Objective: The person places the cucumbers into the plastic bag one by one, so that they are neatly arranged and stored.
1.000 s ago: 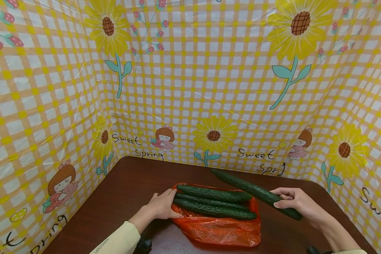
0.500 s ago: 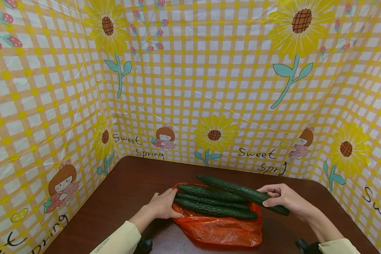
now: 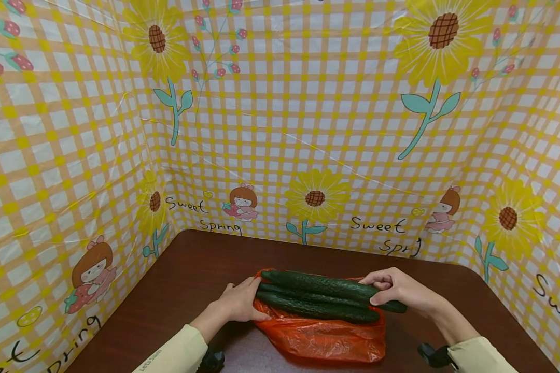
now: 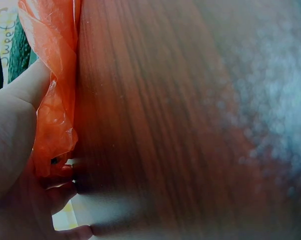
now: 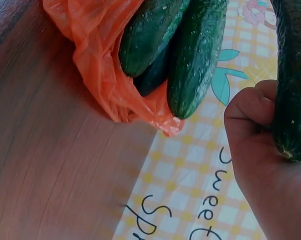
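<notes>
At the right end of an orange plastic bag (image 3: pixel 326 339), my right hand (image 3: pixel 403 292) grips a long dark green cucumber (image 5: pixel 294 75) near its end. In the head view this cucumber lies just over the bag's back side, with its end jutting past my fingers. Several other cucumbers (image 3: pixel 315 305) lie lengthwise in the bag's opening; the right wrist view shows their rounded ends (image 5: pixel 190 90). My left hand (image 3: pixel 238 301) holds the bag's left end by its rim, its thumb at the front corner. Whether the held cucumber touches the others is hard to tell.
The bag stands on a dark brown wooden table (image 3: pixel 205 254). Checked plastic sheeting (image 3: pixel 280 129) with sunflowers rises behind the table and on both sides. A black wrist device (image 3: pixel 431 355) sits by my right sleeve.
My right hand has moved left and slightly up, carrying the cucumber from right of the bag to over its back side. The left hand and the bag stay in place.
</notes>
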`<control>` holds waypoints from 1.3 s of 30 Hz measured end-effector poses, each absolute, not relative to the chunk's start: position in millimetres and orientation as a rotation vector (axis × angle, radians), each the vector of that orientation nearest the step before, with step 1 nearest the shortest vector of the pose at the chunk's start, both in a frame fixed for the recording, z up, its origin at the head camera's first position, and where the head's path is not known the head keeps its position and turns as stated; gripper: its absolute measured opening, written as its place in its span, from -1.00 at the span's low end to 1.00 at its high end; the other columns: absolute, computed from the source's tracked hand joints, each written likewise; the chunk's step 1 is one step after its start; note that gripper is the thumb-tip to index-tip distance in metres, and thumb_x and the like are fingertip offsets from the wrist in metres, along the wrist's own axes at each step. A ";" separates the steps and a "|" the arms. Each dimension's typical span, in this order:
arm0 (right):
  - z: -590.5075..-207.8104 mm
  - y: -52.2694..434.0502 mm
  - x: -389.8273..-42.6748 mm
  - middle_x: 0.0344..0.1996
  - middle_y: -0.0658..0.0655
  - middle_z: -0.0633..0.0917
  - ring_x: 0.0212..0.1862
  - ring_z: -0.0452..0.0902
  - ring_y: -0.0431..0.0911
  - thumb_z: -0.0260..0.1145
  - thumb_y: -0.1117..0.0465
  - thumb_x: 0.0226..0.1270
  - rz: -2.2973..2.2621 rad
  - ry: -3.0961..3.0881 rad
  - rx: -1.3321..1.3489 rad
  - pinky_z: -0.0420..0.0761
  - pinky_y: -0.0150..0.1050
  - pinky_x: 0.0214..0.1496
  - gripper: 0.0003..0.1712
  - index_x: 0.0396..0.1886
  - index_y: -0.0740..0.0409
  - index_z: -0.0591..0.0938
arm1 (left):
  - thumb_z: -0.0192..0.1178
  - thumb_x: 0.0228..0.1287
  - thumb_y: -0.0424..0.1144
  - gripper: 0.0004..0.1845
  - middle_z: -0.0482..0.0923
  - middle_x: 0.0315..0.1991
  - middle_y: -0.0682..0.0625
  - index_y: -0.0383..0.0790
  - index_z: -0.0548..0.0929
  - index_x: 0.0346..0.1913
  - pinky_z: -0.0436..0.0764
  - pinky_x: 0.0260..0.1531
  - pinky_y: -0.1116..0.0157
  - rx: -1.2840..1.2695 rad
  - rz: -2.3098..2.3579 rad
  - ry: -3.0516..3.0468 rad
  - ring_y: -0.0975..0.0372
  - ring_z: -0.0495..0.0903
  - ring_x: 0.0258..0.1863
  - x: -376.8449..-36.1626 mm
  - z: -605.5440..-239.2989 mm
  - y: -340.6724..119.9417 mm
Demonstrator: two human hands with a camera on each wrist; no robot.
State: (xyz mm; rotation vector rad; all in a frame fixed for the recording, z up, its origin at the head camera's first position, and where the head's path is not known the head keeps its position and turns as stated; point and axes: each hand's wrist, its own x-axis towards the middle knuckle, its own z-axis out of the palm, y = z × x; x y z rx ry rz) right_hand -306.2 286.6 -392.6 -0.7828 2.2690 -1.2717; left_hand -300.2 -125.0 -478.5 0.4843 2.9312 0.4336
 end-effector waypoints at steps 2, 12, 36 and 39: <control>-394.2 282.8 -307.4 0.29 0.44 0.26 0.33 0.06 0.32 0.26 0.22 0.21 -1.269 2.257 -0.784 0.32 0.16 0.17 -0.51 0.14 0.26 0.49 | 0.21 -0.18 0.45 0.15 0.10 0.40 -0.07 -0.12 0.08 0.43 0.09 0.22 -0.15 0.484 0.437 2.929 0.11 0.13 0.37 -300.5 -479.1 -124.8; -401.7 269.3 -317.3 0.22 0.33 0.41 0.30 0.11 0.36 0.30 0.16 0.17 -1.204 2.270 -0.800 0.26 0.20 0.20 -0.49 0.13 0.21 0.52 | 0.20 -0.19 0.46 0.17 0.09 0.41 -0.06 -0.13 0.07 0.44 0.10 0.22 -0.14 0.485 0.419 2.937 0.11 0.12 0.38 -302.2 -482.3 -123.4; -415.9 263.0 -325.6 -0.77 -0.02 -0.01 -0.69 -0.22 -0.14 0.38 0.17 0.10 -1.009 2.405 -0.853 0.14 -0.21 -0.61 -0.55 0.03 0.17 0.61 | 0.20 -0.18 0.46 0.18 0.08 0.41 -0.08 -0.18 0.08 0.43 0.10 0.21 -0.16 0.487 0.410 2.944 0.10 0.13 0.37 -300.1 -480.3 -123.9; -417.9 263.4 -326.3 -0.78 -0.03 0.00 -0.70 -0.22 -0.14 0.38 0.17 0.11 -1.002 2.411 -0.857 0.17 -0.23 -0.60 -0.55 0.03 0.17 0.61 | 0.20 -0.18 0.46 0.17 0.08 0.41 -0.07 -0.19 0.09 0.43 0.09 0.21 -0.16 0.490 0.408 2.943 0.11 0.13 0.37 -299.5 -479.4 -124.0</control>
